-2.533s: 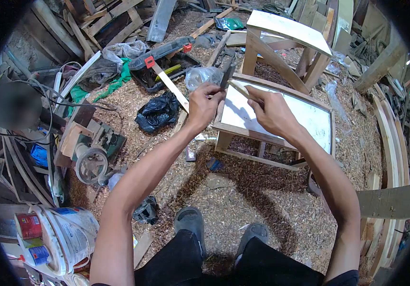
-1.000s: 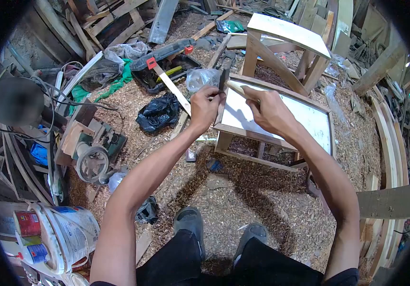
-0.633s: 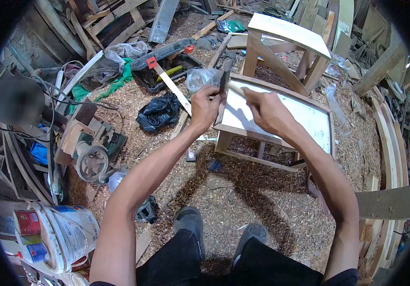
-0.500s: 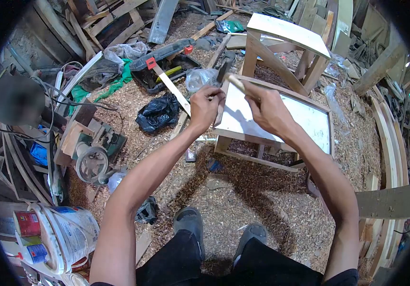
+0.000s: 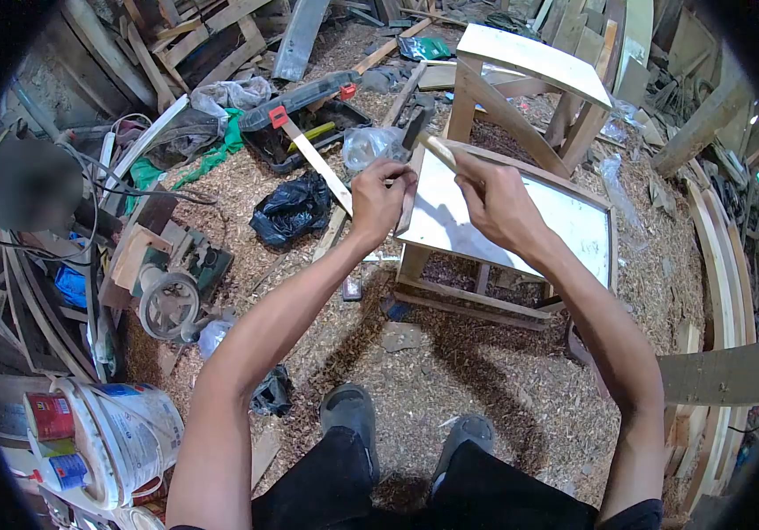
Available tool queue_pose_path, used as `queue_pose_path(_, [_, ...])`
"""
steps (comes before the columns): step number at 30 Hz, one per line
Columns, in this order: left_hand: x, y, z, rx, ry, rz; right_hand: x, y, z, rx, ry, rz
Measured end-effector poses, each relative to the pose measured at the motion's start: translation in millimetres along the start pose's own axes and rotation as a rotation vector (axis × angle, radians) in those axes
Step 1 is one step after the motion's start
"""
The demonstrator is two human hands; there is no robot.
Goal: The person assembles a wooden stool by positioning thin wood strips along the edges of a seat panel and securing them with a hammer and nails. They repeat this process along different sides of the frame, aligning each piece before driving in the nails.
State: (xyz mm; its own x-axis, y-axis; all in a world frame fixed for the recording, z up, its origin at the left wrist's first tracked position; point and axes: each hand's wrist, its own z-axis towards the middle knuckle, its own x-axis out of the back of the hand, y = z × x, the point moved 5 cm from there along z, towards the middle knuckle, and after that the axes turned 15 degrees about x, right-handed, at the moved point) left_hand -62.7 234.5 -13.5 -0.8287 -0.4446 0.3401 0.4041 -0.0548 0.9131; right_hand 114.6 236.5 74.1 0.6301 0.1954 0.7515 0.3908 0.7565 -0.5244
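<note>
My right hand [image 5: 501, 205] is wrapped round the wooden handle of a hammer [image 5: 439, 152]. The hammer's dark head is raised just above the left end of a small wooden table [image 5: 565, 231] with a white top and a wood border. At that end, my left hand [image 5: 379, 203] is closed in a pinch against the border strip [image 5: 410, 196]. Whatever its fingertips hold is too small or hidden to make out. The table's legs and lower rails show beneath the top.
A chair-like wooden frame with a white panel [image 5: 534, 64] stands behind the table. To the left are an open tool case [image 5: 309, 115], a black plastic bag [image 5: 289, 210] and a machine with a handwheel [image 5: 170, 305]. A white bucket [image 5: 145, 433] holds cans. Shavings cover the floor.
The hammer has shifted slightly in my right hand's swing, its head now showing a little differently above the table's end. My left hand stays in place.
</note>
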Motion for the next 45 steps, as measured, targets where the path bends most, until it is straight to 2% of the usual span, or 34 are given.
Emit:
queue_pose_path(3, [2.5,1.2,3.1,-0.011,0.003,0.019,-8.3,7.7,-0.2,0.055,-0.109,-0.082])
queue_pose_path(5, [0.3,-0.5,2.7,-0.023,-0.008,0.059,-2.9,5.3,2.0,0.032,-0.085,-0.038])
queue_pose_path(6, [0.3,0.9,1.8,0.011,-0.021,0.03,2.9,0.1,2.1,0.062,0.03,0.015])
queue_pose_path(7, [1.1,1.4,0.3,0.047,-0.031,0.003,2.0,2.0,1.4,0.061,0.027,0.016])
queue_pose_path(9, [2.2,1.4,-0.5,0.023,-0.011,0.028,-4.8,11.1,1.3,0.017,-0.103,-0.051])
queue_pose_path(10, [2.4,1.9,-0.1,-0.004,0.007,0.051,-6.4,10.2,3.3,0.077,-0.126,-0.07])
queue_pose_path(14, [0.2,0.4,0.5,-0.012,-0.013,0.017,1.1,4.8,7.2,0.061,-0.14,-0.123])
queue_pose_path(16, [0.5,0.5,1.1,0.033,-0.021,0.03,10.1,-6.5,7.3,0.116,0.085,-0.037])
queue_pose_path(17, [1.5,0.1,0.8,0.033,-0.02,0.031,7.3,-3.7,5.8,0.118,0.085,-0.035])
queue_pose_path(19, [1.6,-0.3,2.6,-0.023,-0.008,0.061,-5.7,2.8,5.1,0.053,-0.142,-0.12])
queue_pose_path(21, [0.7,-2.2,3.0,-0.019,-0.01,0.044,-2.7,5.4,5.7,0.012,-0.179,-0.142])
queue_pose_path(23, [0.5,-5.1,1.8,-0.005,-0.011,0.03,4.1,-0.7,7.0,0.116,0.026,-0.007])
queue_pose_path(24, [0.4,-5.1,2.3,0.002,-0.014,0.042,2.3,0.1,6.5,0.117,0.023,-0.005])
queue_pose_path(26, [1.1,-2.3,2.7,0.004,-0.015,0.054,-5.7,10.5,2.2,0.008,-0.129,-0.085])
queue_pose_path(27, [1.5,-2.0,2.3,0.005,-0.012,0.047,-7.3,5.0,2.8,0.113,-0.099,-0.13])
queue_pose_path(29, [1.5,-1.5,3.7,0.006,-0.009,0.038,-4.2,8.0,3.3,0.075,-0.138,-0.167])
queue_pose_path(32, [0.2,-5.3,2.2,0.001,-0.023,0.023,8.0,-7.2,4.5,-0.005,-0.008,-0.024])
queue_pose_path(35, [1.5,-6.0,5.4,-0.012,-0.032,0.043,-9.3,10.9,-1.4,0.11,-0.103,-0.105])
queue_pose_path(37, [1.3,-3.4,3.2,0.012,-0.016,0.043,-3.3,3.5,1.9,0.097,-0.141,-0.149])
queue_pose_path(39, [-0.1,-4.2,4.0,0.013,-0.028,0.029,3.8,-2.6,3.3,0.073,-0.016,-0.044])
queue_pose_path(41, [0.5,-7.0,2.8,0.013,-0.031,0.02,2.6,-0.5,1.5,0.073,0.013,-0.03])
queue_pose_path(43, [0.9,-5.5,5.0,-0.013,-0.006,0.038,-6.4,3.5,1.6,0.162,-0.131,-0.116])
queue_pose_path(45, [1.1,-3.2,5.0,-0.02,-0.007,0.035,-5.5,8.7,1.2,0.114,-0.159,-0.116])
